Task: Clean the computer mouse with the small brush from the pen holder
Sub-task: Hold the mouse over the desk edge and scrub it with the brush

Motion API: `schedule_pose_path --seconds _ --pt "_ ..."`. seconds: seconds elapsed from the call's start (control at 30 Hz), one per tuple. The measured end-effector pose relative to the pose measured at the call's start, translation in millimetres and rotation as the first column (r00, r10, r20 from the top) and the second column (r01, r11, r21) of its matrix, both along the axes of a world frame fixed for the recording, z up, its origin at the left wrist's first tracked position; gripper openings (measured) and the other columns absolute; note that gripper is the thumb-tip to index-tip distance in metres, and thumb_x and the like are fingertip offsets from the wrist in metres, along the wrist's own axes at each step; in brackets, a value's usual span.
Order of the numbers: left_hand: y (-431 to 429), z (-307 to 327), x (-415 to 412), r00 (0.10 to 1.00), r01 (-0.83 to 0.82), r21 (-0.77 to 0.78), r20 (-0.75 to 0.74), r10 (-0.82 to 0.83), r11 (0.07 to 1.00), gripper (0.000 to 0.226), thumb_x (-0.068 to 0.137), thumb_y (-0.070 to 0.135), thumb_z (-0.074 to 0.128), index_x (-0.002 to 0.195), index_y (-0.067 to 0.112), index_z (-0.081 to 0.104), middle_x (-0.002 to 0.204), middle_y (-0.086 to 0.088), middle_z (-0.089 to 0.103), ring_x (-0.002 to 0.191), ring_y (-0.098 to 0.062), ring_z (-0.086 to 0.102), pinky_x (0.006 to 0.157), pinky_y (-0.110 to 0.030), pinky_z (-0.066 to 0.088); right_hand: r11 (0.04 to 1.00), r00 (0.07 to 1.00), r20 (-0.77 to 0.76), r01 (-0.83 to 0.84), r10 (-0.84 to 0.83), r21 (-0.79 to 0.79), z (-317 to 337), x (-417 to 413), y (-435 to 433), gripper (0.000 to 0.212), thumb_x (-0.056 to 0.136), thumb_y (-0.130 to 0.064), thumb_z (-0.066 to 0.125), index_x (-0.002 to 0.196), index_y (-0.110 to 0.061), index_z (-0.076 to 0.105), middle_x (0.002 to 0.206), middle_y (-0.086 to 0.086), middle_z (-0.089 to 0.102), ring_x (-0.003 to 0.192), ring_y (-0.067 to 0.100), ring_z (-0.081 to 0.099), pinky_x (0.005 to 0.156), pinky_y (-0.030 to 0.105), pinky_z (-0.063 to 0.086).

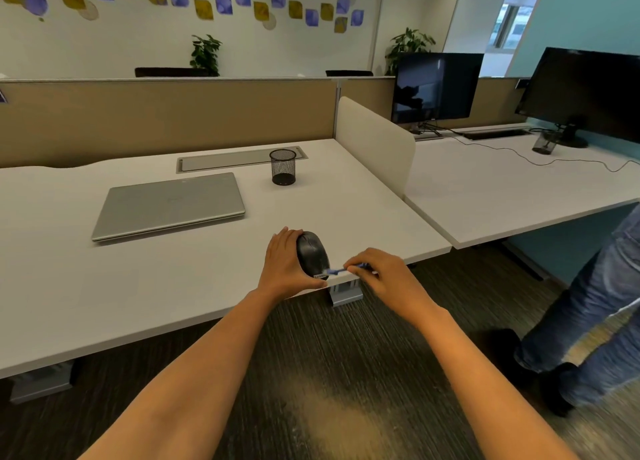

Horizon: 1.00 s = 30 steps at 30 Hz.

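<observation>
Office cubicles surround a long white counter (156, 286), where a closed silver laptop (169, 205) lies at the back left and a black mesh pen holder (283, 167) stands to its right. Near the front edge sits the black computer mouse (311, 255), long axis running away from the person, with the left hand (282, 264) curled round its left side to steady it. Just right of it, the right hand (384, 276) pinches the small blue brush (337, 271) between thumb and fingers (360, 261), the brush pointing left with its tip touching the mouse's near right corner.
</observation>
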State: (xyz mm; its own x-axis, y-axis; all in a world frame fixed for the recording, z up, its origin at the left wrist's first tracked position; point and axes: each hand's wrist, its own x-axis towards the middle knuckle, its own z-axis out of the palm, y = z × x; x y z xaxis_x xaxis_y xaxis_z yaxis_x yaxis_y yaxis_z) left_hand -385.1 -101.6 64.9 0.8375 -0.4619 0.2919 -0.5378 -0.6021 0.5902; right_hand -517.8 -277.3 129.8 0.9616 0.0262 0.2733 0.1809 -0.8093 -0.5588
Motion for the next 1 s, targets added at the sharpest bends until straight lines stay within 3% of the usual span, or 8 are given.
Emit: schedule_pose_path --seconds 0.07,0.13,0.3,0.53,0.63,0.73,0.87,1.0 --pt "-1.8 0.3 -0.5 1.0 0.004 0.007 0.005 -0.004 1.0 0.105 0.047 0.061 0.073 0.133 0.018 0.033 0.136 -0.006 0.04 0.128 -0.029 0.034 0.109 -0.048 0.029 0.993 0.994 0.102 0.038 -0.05 0.116 8.0 5.0 1.8 0.018 0.091 -0.021 0.056 0.105 -0.015 0.066 0.102 0.003 0.066 0.091 0.008 0.058 0.076 0.007 0.043" --pt "-3.6 0.2 -2.7 1.0 0.011 -0.003 0.004 -0.011 1.0 0.104 0.047 0.06 0.073 0.133 0.018 0.034 0.137 -0.005 0.04 0.129 -0.027 0.033 0.11 -0.047 0.028 0.99 0.987 0.146 0.046 -0.066 0.135 12.6 10.5 6.0 0.019 0.091 -0.02 0.056 0.105 -0.013 0.066 0.102 0.003 0.066 0.088 0.007 0.056 0.073 0.004 0.042" --pt "-5.5 2.8 -7.3 1.0 0.019 -0.035 -0.01 -0.019 0.999 0.106 0.046 0.059 0.072 0.135 0.017 0.032 0.14 -0.005 0.037 0.134 -0.025 0.028 0.115 -0.042 0.019 0.992 0.997 0.078 0.017 -0.027 0.124 3.3 12.7 13.2 0.022 0.091 -0.02 0.055 0.108 -0.011 0.065 0.105 0.007 0.065 0.093 0.011 0.058 0.082 0.018 0.048" --pt "1.8 4.9 -3.8 1.0 -0.025 -0.058 -0.006 0.024 0.998 0.102 0.044 0.061 0.073 0.129 0.018 0.037 0.128 -0.005 0.043 0.113 -0.021 0.039 0.101 -0.035 0.033 0.998 1.0 -0.023 -0.008 0.009 0.066 -9.9 -0.9 5.2 0.021 0.092 -0.022 0.054 0.109 -0.017 0.064 0.108 0.001 0.065 0.096 0.007 0.057 0.083 0.011 0.044" --pt "2.0 5.3 -4.2 1.0 -0.02 -0.043 -0.013 0.019 0.999 0.103 0.045 0.062 0.072 0.131 0.019 0.036 0.132 -0.005 0.041 0.118 -0.023 0.038 0.105 -0.037 0.03 0.988 0.999 -0.018 0.05 -0.048 0.147 -8.3 -2.5 -2.1 0.019 0.091 -0.022 0.056 0.106 -0.016 0.065 0.105 0.0 0.066 0.096 0.008 0.058 0.077 0.007 0.043" --pt "-0.2 7.8 -8.0 1.0 -0.005 -0.03 0.003 0.005 1.0 0.101 0.046 0.06 0.072 0.13 0.018 0.036 0.132 -0.005 0.041 0.12 -0.023 0.037 0.104 -0.034 0.028 0.956 0.995 0.001 0.092 -0.096 0.28 -2.1 1.8 -3.4 0.018 0.089 -0.021 0.058 0.104 -0.014 0.067 0.101 -0.001 0.066 0.094 0.011 0.06 0.078 0.013 0.047" --pt "-3.6 4.8 -10.1 1.0 0.011 -0.012 -0.023 -0.011 1.0 0.103 0.046 0.061 0.072 0.132 0.018 0.035 0.136 -0.007 0.04 0.126 -0.029 0.036 0.108 -0.046 0.031 0.96 0.993 -0.108 0.067 -0.038 0.273 0.8 8.3 0.8 0.02 0.089 -0.025 0.058 0.104 -0.015 0.066 0.1 0.002 0.067 0.088 0.008 0.062 0.073 0.01 0.048" --pt "-1.8 2.0 -10.1 0.999 0.017 -0.013 -0.034 -0.018 1.0 0.105 0.044 0.063 0.071 0.132 0.02 0.034 0.136 -0.006 0.04 0.126 -0.03 0.036 0.108 -0.049 0.031 0.979 0.989 -0.145 0.042 -0.012 0.199 3.8 10.6 -1.6 0.02 0.089 -0.025 0.058 0.104 -0.014 0.067 0.104 0.004 0.068 0.091 0.01 0.06 0.081 0.016 0.048"
